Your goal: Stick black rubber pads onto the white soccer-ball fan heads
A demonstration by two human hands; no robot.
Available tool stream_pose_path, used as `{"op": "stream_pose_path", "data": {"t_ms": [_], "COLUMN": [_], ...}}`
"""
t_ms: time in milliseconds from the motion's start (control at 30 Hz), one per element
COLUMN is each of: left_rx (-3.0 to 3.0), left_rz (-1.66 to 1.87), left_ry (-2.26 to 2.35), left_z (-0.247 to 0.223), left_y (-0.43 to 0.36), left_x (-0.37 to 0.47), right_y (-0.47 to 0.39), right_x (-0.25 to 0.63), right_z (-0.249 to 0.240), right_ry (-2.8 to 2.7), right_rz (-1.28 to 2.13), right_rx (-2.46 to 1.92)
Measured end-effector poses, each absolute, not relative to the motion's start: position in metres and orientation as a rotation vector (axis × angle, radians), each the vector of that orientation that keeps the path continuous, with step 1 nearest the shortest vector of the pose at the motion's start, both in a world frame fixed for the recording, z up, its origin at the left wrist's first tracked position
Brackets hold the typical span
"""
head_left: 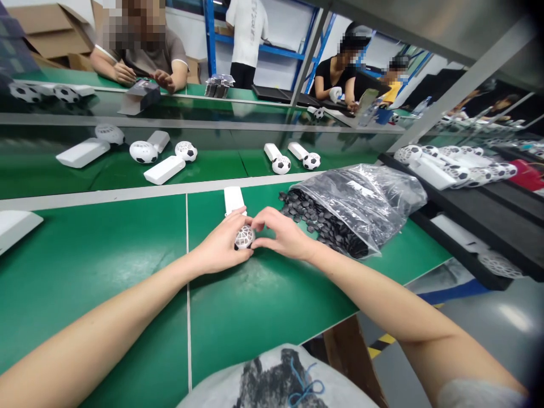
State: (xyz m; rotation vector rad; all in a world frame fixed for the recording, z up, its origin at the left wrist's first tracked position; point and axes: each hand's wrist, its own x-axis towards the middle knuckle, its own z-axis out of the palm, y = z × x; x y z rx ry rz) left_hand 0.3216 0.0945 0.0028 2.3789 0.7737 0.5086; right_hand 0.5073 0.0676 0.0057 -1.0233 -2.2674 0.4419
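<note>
A white football-patterned ball head with an open lattice face and a black patch low on its left side joins a white rectangular body on the green table. My left hand wraps around the ball's left side, thumb in front and fingers behind. From the right, my right hand brings thumb and forefinger to the ball's edge; whether a small piece sits between those fingertips is hidden. Just right of my right hand, small black patches spill from a clear plastic bag.
Behind a pale rail, several football-headed white units lie on a green belt. Black trays with more units stand at the right. A white piece lies at the left edge. Co-workers work across the line.
</note>
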Motion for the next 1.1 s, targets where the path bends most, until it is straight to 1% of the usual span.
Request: {"op": "stream_pose_path", "data": {"t_ms": [167, 300, 533, 733, 900, 1000, 1033, 1100], "left_rx": [2.317, 2.299, 2.278, 2.268, 2.298, 2.321, 2.324, 2.318], "left_rz": [0.547, 0.537, 0.523, 0.560, 0.629, 0.530, 0.480, 0.445], "left_ry": [0.790, 0.781, 0.821, 0.850, 0.903, 0.819, 0.774, 0.713], "left_z": [0.001, 0.002, 0.005, 0.002, 0.000, 0.003, 0.005, 0.006], "left_y": [0.095, 0.095, 0.095, 0.092, 0.092, 0.097, 0.099, 0.102], "left_x": [0.323, 0.323, 0.322, 0.325, 0.327, 0.323, 0.321, 0.319], "right_y": [0.079, 0.078, 0.078, 0.080, 0.069, 0.070, 0.073, 0.077], "right_x": [0.507, 0.510, 0.516, 0.510, 0.502, 0.511, 0.518, 0.535], "right_z": [-0.004, -0.008, -0.020, -0.020, -0.013, -0.008, -0.006, -0.002], "right_ry": [-2.062, -1.922, -1.890, -1.783, -1.740, -1.756, -1.774, -1.841], "right_rz": [0.593, 0.840, 0.957, 1.229, 1.134, 1.107, 1.042, 0.770], "right_rx": [-1.048, -1.043, -1.097, -1.081, -1.176, -1.218, -1.271, -1.473]}}
